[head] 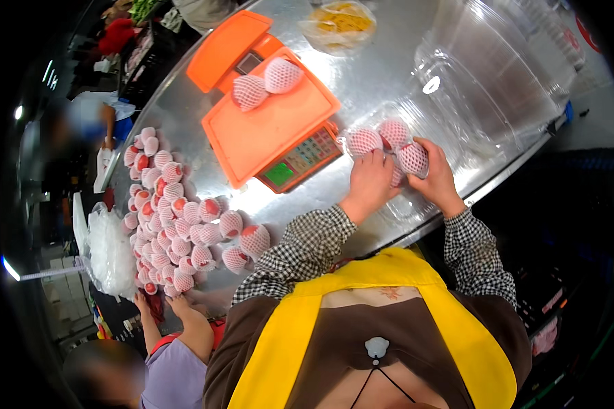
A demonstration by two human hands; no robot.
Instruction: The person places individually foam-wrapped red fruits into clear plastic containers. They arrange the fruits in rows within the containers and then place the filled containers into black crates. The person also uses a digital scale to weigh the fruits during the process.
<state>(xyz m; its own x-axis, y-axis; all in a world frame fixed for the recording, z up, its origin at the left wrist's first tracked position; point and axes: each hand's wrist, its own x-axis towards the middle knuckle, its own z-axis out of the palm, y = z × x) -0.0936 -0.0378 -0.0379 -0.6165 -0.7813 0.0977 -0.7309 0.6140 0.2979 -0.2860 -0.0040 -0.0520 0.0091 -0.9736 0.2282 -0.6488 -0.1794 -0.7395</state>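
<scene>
Red round fruits in white foam-net sleeves sit together in a clear plastic clamshell box (407, 204) on the metal table. My right hand (440, 179) grips one netted fruit (413, 158) at the box's right side. Next to it, my left hand (368, 181) has its fingers and thumb around a partly hidden netted fruit (397, 177). Its fingertips touch the lower edge of another fruit (364, 141). Behind them sits a further fruit (393, 133). An orange digital scale (281, 128) stands to the left, with two netted fruits (266, 84) on its pan.
A large pile of netted fruits (174, 225) covers the table's left part. Stacked clear plastic boxes (496, 71) stand at the right. A bag of yellow items (343, 23) lies at the back. Another person's hands (176, 304) are at the pile's near edge. A rim bounds the metal table (307, 220).
</scene>
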